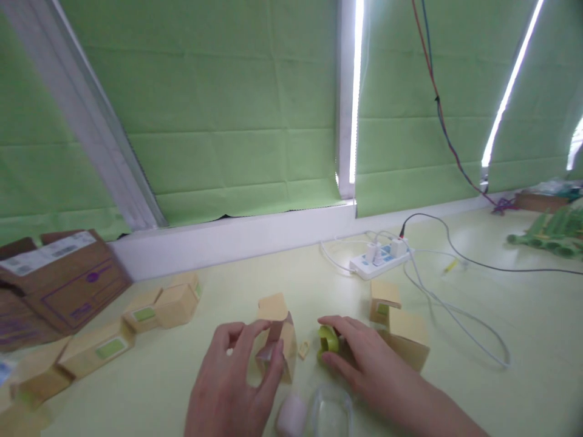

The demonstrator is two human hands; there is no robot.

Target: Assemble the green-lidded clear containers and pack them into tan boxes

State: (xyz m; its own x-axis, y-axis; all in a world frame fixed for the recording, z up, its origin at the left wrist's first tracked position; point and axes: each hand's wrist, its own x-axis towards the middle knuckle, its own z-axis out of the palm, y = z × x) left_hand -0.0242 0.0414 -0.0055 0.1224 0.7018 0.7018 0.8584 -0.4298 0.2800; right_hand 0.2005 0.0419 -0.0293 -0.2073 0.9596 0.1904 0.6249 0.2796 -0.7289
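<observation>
Nearest the camera, a clear plastic piece (pixel 331 416) and a small pale block (pixel 291 416) are seen on the table (pixel 523 364). Just beyond, a small open carton (pixel 277 331) is grasped by the left hand (pixel 234 382) — fingers curled round its front and flap. A green ring-shaped part (pixel 328 341) is pinched by the right hand (pixel 364 358), just right of the carton. Two tan cartons (pixel 401 325) lie beside that hand, more cartons (pixel 136 321) are spread to the left, and a brown shipping box (pixel 64 279) is set further back. A white power strip (pixel 381 258) with cables is placed near the wall — green blinds (pixel 228 109) hang behind.
</observation>
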